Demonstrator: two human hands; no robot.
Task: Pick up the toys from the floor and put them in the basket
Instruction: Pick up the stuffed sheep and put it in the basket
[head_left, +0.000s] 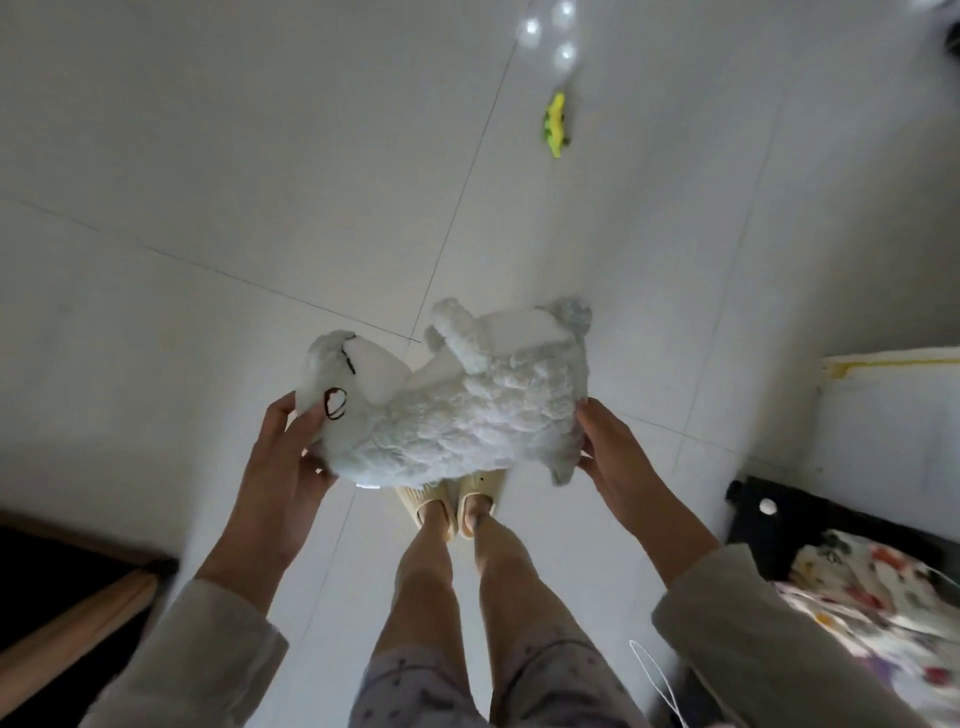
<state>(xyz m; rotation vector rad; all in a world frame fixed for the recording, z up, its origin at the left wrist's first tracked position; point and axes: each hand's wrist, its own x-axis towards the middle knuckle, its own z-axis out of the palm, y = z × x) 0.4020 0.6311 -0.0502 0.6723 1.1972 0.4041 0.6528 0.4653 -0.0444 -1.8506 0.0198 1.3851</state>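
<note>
A fluffy white plush sheep (457, 405) is held lying sideways in the air above my feet. My left hand (283, 457) grips its head end, fingers wrapped around the face. At the rump end my right hand (618, 457) holds the toy's back. A small yellow-green toy (556, 123) lies on the tiled floor far ahead, right of centre. No basket is in view.
My feet in cream slippers (452, 493) stand on the pale tile floor (260, 208). A dark piece of furniture with a wooden leg (78, 618) is at bottom left. A bed with flowered cloth (883, 597) and a white box (893, 415) fill the right.
</note>
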